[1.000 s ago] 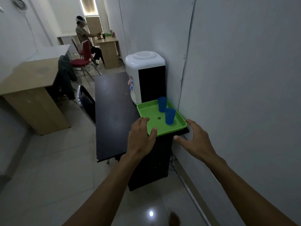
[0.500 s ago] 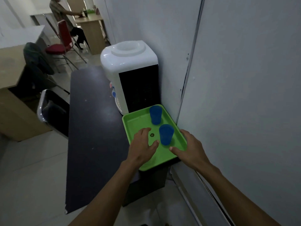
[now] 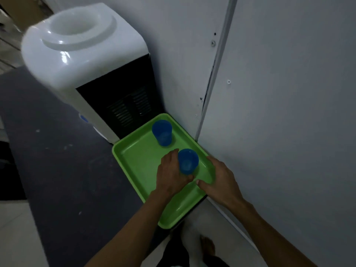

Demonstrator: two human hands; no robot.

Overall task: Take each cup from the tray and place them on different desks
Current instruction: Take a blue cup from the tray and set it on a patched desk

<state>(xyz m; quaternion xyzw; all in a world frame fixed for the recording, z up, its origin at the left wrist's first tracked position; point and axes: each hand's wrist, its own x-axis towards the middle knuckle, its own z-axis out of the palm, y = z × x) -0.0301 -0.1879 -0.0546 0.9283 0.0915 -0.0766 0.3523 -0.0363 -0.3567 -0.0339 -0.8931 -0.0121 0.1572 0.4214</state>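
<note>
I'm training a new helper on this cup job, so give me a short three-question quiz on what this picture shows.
1. True or false: both blue cups stand on the green tray.
2. Which hand touches the near cup? A) left B) right C) neither
3. What white appliance stands just behind the tray?

Key:
1. True; the far cup is there too, untouched.
2. A; the left hand wraps the near cup's side, while the right hand rests at the tray's wall-side rim.
3. The water dispenser.
</note>
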